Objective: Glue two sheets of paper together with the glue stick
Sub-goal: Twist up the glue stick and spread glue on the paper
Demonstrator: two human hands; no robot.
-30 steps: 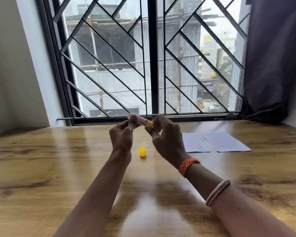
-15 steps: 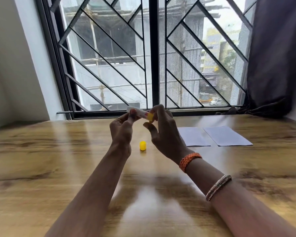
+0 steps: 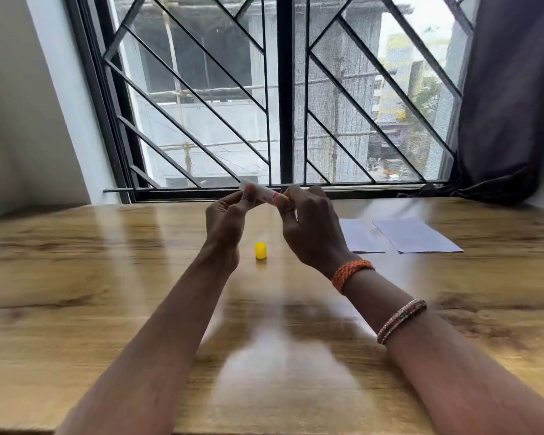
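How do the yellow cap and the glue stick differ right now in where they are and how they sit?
The yellow cap stands upright on the table; the glue stick is held above it, lying roughly level. The cap is untouched; the stick is pinched by the left hand and right hand. The cap is short and all yellow; the stick is longer and mostly white.

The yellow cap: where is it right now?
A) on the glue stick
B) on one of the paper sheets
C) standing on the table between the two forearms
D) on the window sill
C: the yellow cap stands alone on the wooden table, below the glue stick held in both hands.
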